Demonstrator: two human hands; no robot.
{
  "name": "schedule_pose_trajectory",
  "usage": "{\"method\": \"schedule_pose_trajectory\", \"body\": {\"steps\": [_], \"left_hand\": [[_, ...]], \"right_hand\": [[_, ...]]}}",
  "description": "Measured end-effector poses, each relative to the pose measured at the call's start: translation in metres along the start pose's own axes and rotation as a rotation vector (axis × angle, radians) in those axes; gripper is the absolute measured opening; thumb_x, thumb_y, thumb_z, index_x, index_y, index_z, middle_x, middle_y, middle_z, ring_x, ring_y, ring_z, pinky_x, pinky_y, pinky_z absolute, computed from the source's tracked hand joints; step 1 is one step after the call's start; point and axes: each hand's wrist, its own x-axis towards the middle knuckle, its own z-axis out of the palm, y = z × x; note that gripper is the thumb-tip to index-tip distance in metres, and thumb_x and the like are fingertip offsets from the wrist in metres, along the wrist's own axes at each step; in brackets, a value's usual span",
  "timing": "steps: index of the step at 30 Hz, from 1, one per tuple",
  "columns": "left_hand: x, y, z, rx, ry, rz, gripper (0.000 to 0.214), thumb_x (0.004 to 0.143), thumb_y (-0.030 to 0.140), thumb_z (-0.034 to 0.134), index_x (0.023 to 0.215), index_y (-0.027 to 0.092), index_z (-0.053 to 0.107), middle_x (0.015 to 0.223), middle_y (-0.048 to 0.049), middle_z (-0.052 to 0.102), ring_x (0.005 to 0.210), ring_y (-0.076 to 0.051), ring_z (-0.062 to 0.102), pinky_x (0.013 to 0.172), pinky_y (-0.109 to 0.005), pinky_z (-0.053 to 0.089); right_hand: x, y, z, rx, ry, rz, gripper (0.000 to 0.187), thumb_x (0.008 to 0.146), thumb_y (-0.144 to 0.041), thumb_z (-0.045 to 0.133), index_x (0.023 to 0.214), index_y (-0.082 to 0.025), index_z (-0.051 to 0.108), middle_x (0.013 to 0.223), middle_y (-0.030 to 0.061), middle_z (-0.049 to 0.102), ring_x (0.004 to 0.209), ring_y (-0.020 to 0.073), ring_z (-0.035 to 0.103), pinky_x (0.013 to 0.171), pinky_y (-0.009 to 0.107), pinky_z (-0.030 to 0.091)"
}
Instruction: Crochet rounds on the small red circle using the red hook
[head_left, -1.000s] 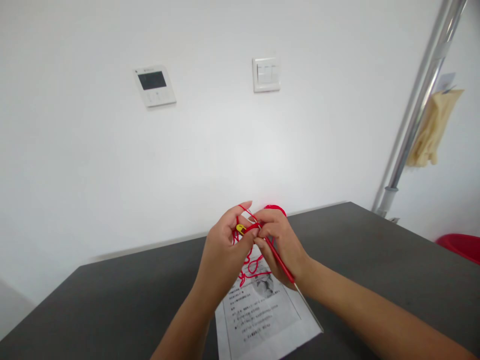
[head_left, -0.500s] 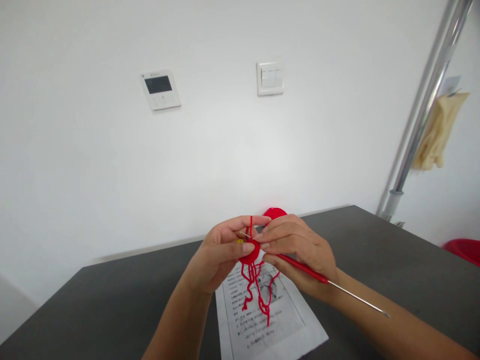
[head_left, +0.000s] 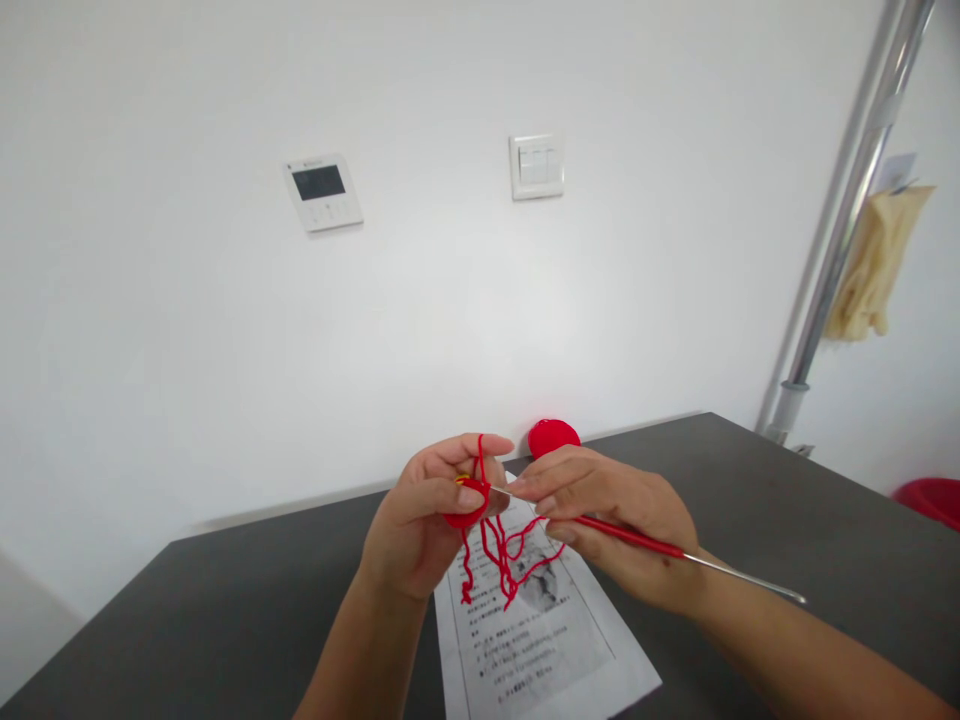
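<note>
My left hand (head_left: 427,510) pinches a small round red crochet piece (head_left: 466,507) between thumb and fingers. A strand of red yarn (head_left: 481,455) runs up over its raised index finger, and loose yarn tails hang below the piece. A bit of yellow, perhaps a stitch marker, shows at the piece's top edge. My right hand (head_left: 619,520) is closed around a crochet hook (head_left: 637,538) with a red grip and metal ends. The hook's tip meets the right edge of the crochet piece; the exact stitch is too small to make out.
A red yarn ball (head_left: 553,437) rests at the table's back edge by the wall. Beneath my hands a printed sheet (head_left: 555,670) lies on the dark table (head_left: 225,620). A metal pole (head_left: 840,250) and a red rounded object (head_left: 930,498) are at the right.
My left hand and the crochet piece have shifted slightly left. My right hand has moved right and a little down, drawing the hook back so less of its tip passes the piece.
</note>
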Motion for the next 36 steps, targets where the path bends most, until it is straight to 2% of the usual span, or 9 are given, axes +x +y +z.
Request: {"method": "schedule_pose_trajectory", "body": {"steps": [4,8,15,17,19,22,25,32,36], "left_hand": [[0.000,0.003,0.003,0.002,-0.042,-0.042,0.026,0.051,0.013,0.065,0.074,0.013,0.078,0.047,0.0049,0.042,0.043,-0.006,0.028,0.045,-0.023,0.019],[0.002,0.004,0.002,0.016,-0.037,-0.063,0.026,0.049,0.013,0.062,0.070,0.012,0.076,0.046,0.0052,0.042,0.042,-0.006,0.027,0.045,-0.023,0.020],[-0.002,0.003,-0.007,0.178,0.017,-0.006,0.022,0.052,0.010,0.074,0.073,0.014,0.079,0.050,0.0011,0.059,0.045,-0.007,0.043,0.048,-0.022,0.029],[-0.005,0.001,-0.008,0.230,0.029,0.021,0.022,0.057,0.014,0.081,0.080,0.016,0.080,0.057,0.0000,0.064,0.049,-0.008,0.050,0.052,-0.021,0.035],[-0.006,-0.001,-0.007,0.264,0.027,0.040,0.023,0.063,0.020,0.085,0.086,0.018,0.080,0.062,-0.0007,0.067,0.053,-0.009,0.055,0.056,-0.022,0.040],[-0.008,-0.002,-0.004,0.279,0.009,0.036,0.025,0.067,0.022,0.085,0.091,0.020,0.079,0.069,-0.0009,0.069,0.059,-0.009,0.059,0.059,-0.021,0.043],[-0.008,-0.002,0.000,0.294,0.021,0.008,0.029,0.068,0.021,0.085,0.096,0.020,0.079,0.074,-0.0012,0.071,0.065,-0.010,0.061,0.063,-0.020,0.046],[-0.009,0.000,0.001,0.372,0.105,0.068,0.022,0.074,0.020,0.079,0.095,0.021,0.079,0.076,-0.0005,0.071,0.069,-0.010,0.061,0.067,-0.022,0.046],[-0.010,0.001,0.002,0.412,0.166,0.130,0.013,0.074,0.017,0.076,0.087,0.019,0.079,0.074,-0.0002,0.070,0.067,-0.009,0.059,0.064,-0.020,0.044]], "right_hand": [[0.002,-0.001,-0.003,0.065,-0.022,-0.003,0.009,0.097,-0.016,0.059,0.103,-0.020,0.065,0.099,0.0126,0.078,0.098,0.0198,0.075,0.085,0.037,0.063],[0.002,0.000,-0.005,0.134,-0.028,0.018,0.010,0.096,-0.015,0.061,0.102,-0.018,0.068,0.099,0.0133,0.078,0.097,0.0209,0.075,0.086,0.039,0.062],[-0.006,0.006,0.004,0.625,0.152,0.376,0.006,0.090,-0.023,0.072,0.096,-0.024,0.074,0.093,0.0043,0.079,0.084,0.0165,0.075,0.073,0.031,0.063],[-0.008,0.007,0.006,0.592,0.202,0.328,0.008,0.091,-0.023,0.071,0.098,-0.025,0.073,0.095,0.0033,0.079,0.084,0.0158,0.075,0.074,0.030,0.063],[-0.008,0.007,0.005,0.390,0.197,0.190,0.010,0.092,-0.020,0.068,0.100,-0.024,0.073,0.098,0.0052,0.079,0.090,0.0165,0.075,0.079,0.031,0.062],[-0.006,0.007,-0.001,0.010,0.056,-0.069,0.013,0.093,-0.014,0.064,0.104,-0.019,0.071,0.107,0.0120,0.077,0.104,0.0188,0.072,0.089,0.034,0.060],[-0.003,0.008,-0.005,-0.164,-0.051,-0.182,0.015,0.095,-0.012,0.061,0.107,-0.017,0.067,0.112,0.0152,0.076,0.111,0.0201,0.070,0.092,0.036,0.060],[-0.008,0.010,0.000,0.072,0.099,0.112,0.008,0.095,-0.020,0.063,0.099,-0.024,0.069,0.105,0.0073,0.077,0.099,0.0202,0.073,0.083,0.036,0.063],[-0.008,0.013,0.002,0.206,0.150,0.160,0.007,0.094,-0.022,0.066,0.098,-0.025,0.071,0.102,0.0053,0.078,0.094,0.0180,0.074,0.081,0.033,0.063]]}}
